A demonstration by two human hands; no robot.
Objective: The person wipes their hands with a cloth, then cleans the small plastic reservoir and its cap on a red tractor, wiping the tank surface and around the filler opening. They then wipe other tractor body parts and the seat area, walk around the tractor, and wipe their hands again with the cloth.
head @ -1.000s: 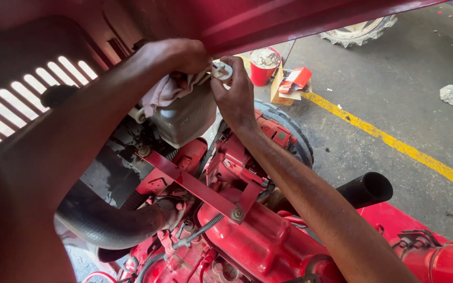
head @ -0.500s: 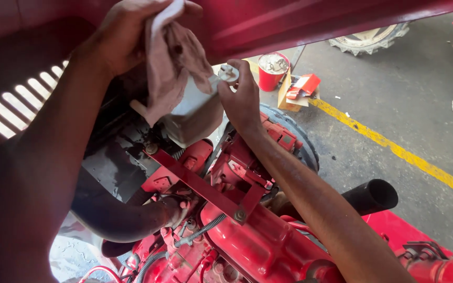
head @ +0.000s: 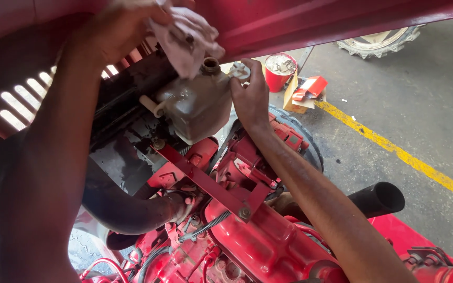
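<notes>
Pale rag [head: 184, 39], clutched in the left hand [head: 124, 29], is now lifting off the grimy tank's open neck [head: 211, 65]; right hand [head: 250, 97] is pinching its cap [head: 240, 71]

Left hand [head: 114, 29] grips a pale rag [head: 184, 39] above the tank's [head: 195, 107] open neck — right hand [head: 250, 97] steadies its side.

two bare forearms fill the view, both without sleeves, gloves, watches or rings. the left hand [head: 116, 26] sits above and left of the translucent coolant tank [head: 195, 105], its arm a broad, smooth shape running down the left edge. the right hand [head: 250, 97] sits just right of the tank, its arm slimmer, with fine hair showing along its length.
</notes>
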